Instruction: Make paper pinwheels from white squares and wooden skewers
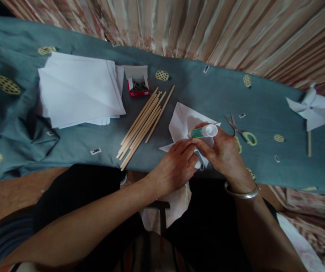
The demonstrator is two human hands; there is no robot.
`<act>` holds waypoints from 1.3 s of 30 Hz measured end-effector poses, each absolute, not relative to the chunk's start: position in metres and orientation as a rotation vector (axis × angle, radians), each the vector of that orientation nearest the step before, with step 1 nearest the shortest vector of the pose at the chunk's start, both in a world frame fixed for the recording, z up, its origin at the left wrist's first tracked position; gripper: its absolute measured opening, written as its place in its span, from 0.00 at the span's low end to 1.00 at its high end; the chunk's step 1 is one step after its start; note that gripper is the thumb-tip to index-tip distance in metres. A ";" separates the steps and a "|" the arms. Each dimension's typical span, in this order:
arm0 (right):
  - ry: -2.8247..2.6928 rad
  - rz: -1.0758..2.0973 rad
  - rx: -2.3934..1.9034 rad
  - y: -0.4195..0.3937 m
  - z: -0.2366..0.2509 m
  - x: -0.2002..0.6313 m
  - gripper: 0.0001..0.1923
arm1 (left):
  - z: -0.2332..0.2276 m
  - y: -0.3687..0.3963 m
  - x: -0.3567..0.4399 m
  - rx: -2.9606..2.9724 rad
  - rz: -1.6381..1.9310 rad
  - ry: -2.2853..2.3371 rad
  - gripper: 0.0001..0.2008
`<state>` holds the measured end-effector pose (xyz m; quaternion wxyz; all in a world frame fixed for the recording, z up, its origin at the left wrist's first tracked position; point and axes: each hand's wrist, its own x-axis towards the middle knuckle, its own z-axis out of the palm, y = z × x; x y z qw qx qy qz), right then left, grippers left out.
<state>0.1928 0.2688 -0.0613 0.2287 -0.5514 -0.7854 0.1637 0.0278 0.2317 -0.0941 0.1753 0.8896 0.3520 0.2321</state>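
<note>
A green and white glue stick (200, 132) is gripped in my right hand (225, 149), tilted with its white base up and its other end down at the middle of the paper. Beneath both hands lies a white paper (179, 121) cut and partly folded into pinwheel blades. My left hand (176, 166) holds the paper near the table's front edge, fingers bent and pressed close to the glue stick's lower end. A small white rounded piece (198, 164), perhaps the glue cap, shows by its lower fingers. My hands cover part of the paper.
Scissors (240, 132) with yellow-green handles lie right of my right hand. Several wooden sticks (145, 124), a red box of metal pins (138, 87) and a white paper stack (80, 90) lie leftward. A finished pinwheel (311, 107) on a stick is far right.
</note>
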 end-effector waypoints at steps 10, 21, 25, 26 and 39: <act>-2.140 0.434 -1.498 0.267 -0.066 0.189 0.16 | -0.092 0.232 0.029 2.559 0.639 1.025 0.10; -1.679 0.577 -1.528 0.267 -0.079 0.183 0.13 | -0.090 0.234 0.029 2.562 0.606 1.027 0.10; -1.167 0.913 -1.359 0.277 -0.078 0.190 0.07 | -0.090 0.235 0.027 2.540 0.600 0.998 0.07; -1.066 0.999 -1.318 0.279 -0.076 0.193 0.06 | -0.089 0.235 0.026 2.528 0.602 0.990 0.07; -0.624 1.484 -1.036 0.274 -0.043 0.206 0.11 | -0.053 0.250 -0.001 1.710 1.015 1.020 0.13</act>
